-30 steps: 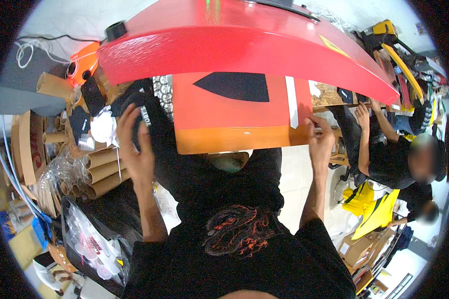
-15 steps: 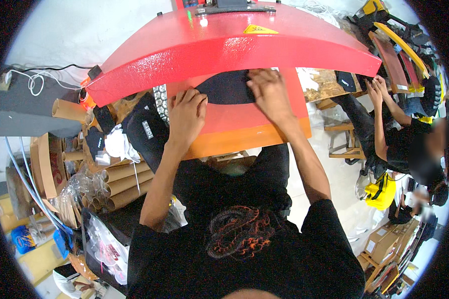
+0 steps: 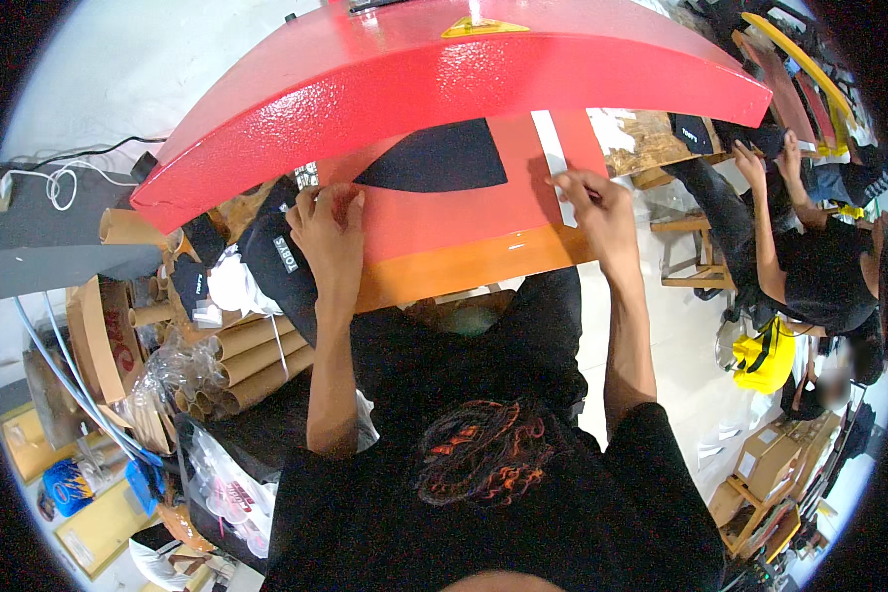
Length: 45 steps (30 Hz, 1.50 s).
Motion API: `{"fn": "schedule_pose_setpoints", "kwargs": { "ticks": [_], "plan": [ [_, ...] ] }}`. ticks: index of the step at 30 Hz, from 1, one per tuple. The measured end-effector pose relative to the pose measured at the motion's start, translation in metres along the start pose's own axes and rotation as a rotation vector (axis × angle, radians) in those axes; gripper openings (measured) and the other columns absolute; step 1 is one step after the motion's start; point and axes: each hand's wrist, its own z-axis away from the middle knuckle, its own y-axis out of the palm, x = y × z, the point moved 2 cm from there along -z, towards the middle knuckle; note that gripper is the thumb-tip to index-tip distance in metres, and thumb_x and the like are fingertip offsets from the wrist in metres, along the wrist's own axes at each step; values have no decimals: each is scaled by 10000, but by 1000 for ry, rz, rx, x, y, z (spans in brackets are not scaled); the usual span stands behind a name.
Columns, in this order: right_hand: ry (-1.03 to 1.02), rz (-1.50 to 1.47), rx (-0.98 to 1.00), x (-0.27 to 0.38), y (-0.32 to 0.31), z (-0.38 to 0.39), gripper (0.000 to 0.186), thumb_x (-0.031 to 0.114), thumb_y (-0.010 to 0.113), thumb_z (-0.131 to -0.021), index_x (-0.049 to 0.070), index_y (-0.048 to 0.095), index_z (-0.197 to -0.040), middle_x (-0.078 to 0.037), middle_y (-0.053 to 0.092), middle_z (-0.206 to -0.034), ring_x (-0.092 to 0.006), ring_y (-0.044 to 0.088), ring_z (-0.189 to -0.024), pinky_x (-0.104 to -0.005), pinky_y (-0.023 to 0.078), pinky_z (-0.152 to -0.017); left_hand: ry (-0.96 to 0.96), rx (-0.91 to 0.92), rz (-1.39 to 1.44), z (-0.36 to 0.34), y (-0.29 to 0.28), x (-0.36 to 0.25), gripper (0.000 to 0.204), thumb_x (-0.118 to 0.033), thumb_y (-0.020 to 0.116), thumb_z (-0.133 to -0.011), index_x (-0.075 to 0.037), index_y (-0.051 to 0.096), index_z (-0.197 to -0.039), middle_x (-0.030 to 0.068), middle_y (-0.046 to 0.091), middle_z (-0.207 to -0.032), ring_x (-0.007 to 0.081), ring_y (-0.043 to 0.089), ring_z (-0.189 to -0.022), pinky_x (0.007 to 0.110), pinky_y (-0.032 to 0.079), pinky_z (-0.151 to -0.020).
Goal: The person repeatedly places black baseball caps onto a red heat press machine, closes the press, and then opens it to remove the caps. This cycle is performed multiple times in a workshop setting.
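A black fabric piece [image 3: 439, 163], pointed at its left and straight-cut at its right, lies flat on the red bed [image 3: 424, 222] of a machine. My left hand [image 3: 331, 232] is over the bed's left edge, fingers bent and slightly apart, holding nothing that I can see. Close to its fingertips is a black-and-white patterned strip [image 3: 307, 175]. My right hand [image 3: 602, 217] hovers at the right side with loosely bent, parted fingers. Its fingertips overlap a white strip [image 3: 551, 148] on the bed; whether they touch it I cannot tell.
The machine's wide red upper part [image 3: 444, 84] overhangs the bed. Left of the bed are a black item with a light label [image 3: 288, 264] and cardboard tubes [image 3: 252, 365]. A co-worker [image 3: 809, 266] sits at the right beside a wooden table [image 3: 646, 148].
Both hands have come off the black fabric and moved apart, the left leftward, the right rightward and nearer. The fabric's straight right end and the white strip now show.
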Motion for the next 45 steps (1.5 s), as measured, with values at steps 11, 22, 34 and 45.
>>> {"fn": "schedule_pose_setpoints", "kwargs": {
  "ticks": [11,22,34,45],
  "plan": [
    [147,120,94,-2,56,-66,213,221,755,-897,13,798,-885,-147,729,-717,-214,716,-686,-382,531,-669,-34,8,168,-13,15,12,128,-254,789,-870,-134,795,-914,41,645,-910,281,574,-957,443,438,-844],
    [47,168,3,8,55,-54,131,138,753,-846,33,801,-909,-187,725,-751,-265,745,-723,-407,552,-695,-33,5,207,-15,14,9,151,-225,776,-884,-87,773,-945,97,709,-962,325,612,-979,438,457,-917],
    [-119,217,-65,7,63,-52,134,150,799,-817,47,805,-902,-212,729,-822,-381,728,-767,-455,559,-724,10,109,212,-21,15,2,167,-215,776,-895,-65,767,-968,131,695,-1021,336,596,-1014,452,461,-921],
    [-104,288,-50,9,65,-46,149,164,765,-850,73,801,-962,-205,739,-871,-388,729,-821,-473,570,-748,179,7,55,-20,15,5,235,-253,813,-852,-132,774,-1050,78,663,-1051,312,579,-1010,475,465,-882]
  ]
}}
